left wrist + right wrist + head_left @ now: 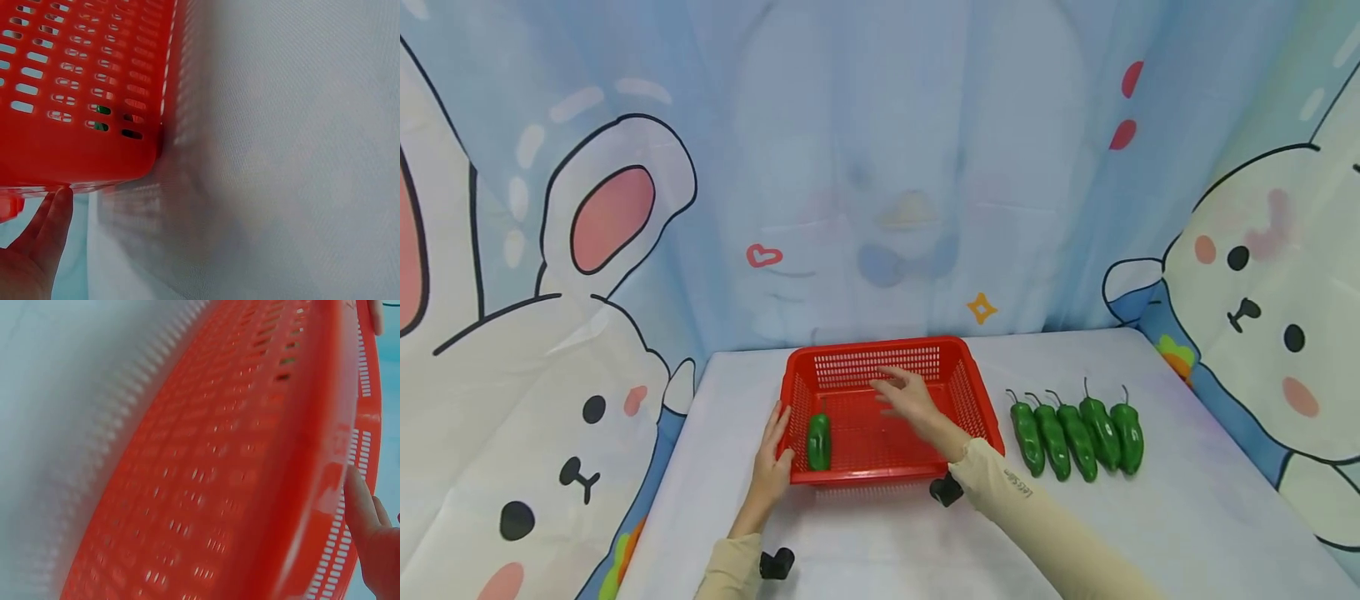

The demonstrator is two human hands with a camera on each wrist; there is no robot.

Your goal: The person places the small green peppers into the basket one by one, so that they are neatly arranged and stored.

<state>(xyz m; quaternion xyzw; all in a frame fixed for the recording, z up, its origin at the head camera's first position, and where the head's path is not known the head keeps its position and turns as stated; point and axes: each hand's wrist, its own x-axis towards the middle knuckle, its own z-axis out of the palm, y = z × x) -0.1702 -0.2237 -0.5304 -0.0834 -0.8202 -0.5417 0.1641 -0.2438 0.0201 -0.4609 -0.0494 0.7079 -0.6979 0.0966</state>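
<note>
A red plastic basket (880, 477) with slotted walls stands on the white table. Inside it, near the left wall, lies one green pepper (819, 442). My left hand (771, 458) rests against the basket's left side near the front corner, fingers extended along the rim. In the left wrist view, straight fingertips touch the outside of the basket. Over the basket's middle hovers my right hand (913, 402), fingers spread and holding nothing; its forearm crosses above the front right rim. The right wrist view shows the basket's slotted wall (187, 487) close up, with the right hand (378, 550) beyond the rim.
Several green peppers (1078, 442) with stems lie in a row on the table, right of the basket. A blue curtain (880, 167) with cartoon animals hangs behind and on both sides. Black camera mounts (777, 564) sit at both wrists.
</note>
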